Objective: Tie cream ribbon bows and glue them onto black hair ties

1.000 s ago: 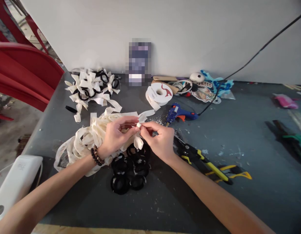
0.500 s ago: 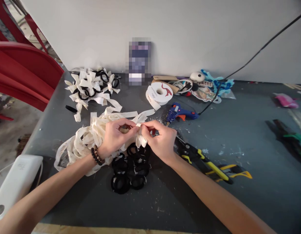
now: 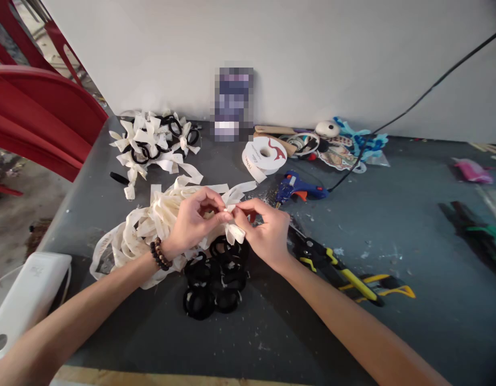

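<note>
While pinching a small cream ribbon piece [image 3: 235, 233] from 2 sides, holding it up over the middle of the desk [image 3: 412, 230]. With left hand [image 3: 197, 217], keeping a closed grip, thumb to fingertip on the ribbon's left part. With right hand [image 3: 269, 230], pinching just as tight on the right part, with a flared end below the fingertips. Nearly touching at the 2 pinches. Cannot tell the exact fold; partly hidden by fingers.

On left wrist: dark beaded bracelet [image 3: 160, 254]. Nearer than the ribbon piece: cluster of black hair ties [image 3: 199, 315] on the desk. Around and beyond left hand: loose heap of cream ribbon [image 3: 147, 222]. Farther back: pile of ribbon bows [image 3: 151, 134] mixed with black ties. Just beyond the hands: white spool [image 3: 258, 151], flat, with a strip out toward them. Right of that and nearer: blue glue gun [image 3: 290, 185] on its side, on a black cable [image 3: 416, 101]. Beside right forearm: yellow-handled pliers [image 3: 354, 281]. Beside left forearm: white power bank [image 3: 30, 300]. At far left: red chair [image 3: 38, 112].
</note>
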`<state>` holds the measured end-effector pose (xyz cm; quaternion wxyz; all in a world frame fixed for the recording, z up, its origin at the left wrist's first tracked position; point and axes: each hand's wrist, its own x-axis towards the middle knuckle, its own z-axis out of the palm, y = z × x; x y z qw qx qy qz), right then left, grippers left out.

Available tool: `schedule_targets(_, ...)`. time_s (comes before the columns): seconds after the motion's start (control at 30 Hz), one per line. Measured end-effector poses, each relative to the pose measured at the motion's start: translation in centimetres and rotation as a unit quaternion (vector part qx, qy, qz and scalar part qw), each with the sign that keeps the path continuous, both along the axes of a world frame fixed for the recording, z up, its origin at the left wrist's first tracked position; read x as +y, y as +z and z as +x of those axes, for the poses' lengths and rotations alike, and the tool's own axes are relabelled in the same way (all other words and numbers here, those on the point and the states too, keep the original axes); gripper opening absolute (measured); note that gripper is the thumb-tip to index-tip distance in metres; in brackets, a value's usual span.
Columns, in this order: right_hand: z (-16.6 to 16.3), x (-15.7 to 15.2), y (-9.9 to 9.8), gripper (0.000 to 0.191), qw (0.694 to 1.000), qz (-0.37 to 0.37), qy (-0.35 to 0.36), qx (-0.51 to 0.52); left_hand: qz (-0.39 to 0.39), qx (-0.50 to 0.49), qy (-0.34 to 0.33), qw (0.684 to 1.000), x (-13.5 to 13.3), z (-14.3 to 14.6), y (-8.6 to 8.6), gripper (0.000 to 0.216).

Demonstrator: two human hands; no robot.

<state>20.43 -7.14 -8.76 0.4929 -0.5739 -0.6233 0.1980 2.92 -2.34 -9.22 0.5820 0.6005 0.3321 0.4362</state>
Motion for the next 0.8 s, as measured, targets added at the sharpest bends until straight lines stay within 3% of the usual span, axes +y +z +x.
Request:
schedule_targets(0.37, 0.18, 0.05, -0.09, 0.015, 0.999, -0.042, 0.002, 0.033, -0.084, -0.077, -0.015, 0.993, 0.41, -0.2, -0.32, 0.03)
schedule_targets(0.53, 0.19, 0.09, -0.11, 0.01, 0.997, -0.045, 0.018, 0.056, -0.074, -0.057, -0.037, 0.995, 0.3, -0.15, -0.16, 0.032)
schedule_targets(0.67, 0.17, 0.12, -0.12, 0.023, 0.996, -0.037, 0.05, 0.062, -0.068, -0.049, -0.039, 0.996, 0.27, -0.12, -0.22, 0.035)
schedule_targets(0.8, 0.13, 0.1, -0.21, 0.02, 0.998, -0.011, 0.035, 0.042, -0.069, -0.051, -0.037, 0.996, 0.31, -0.17, -0.37, 0.043)
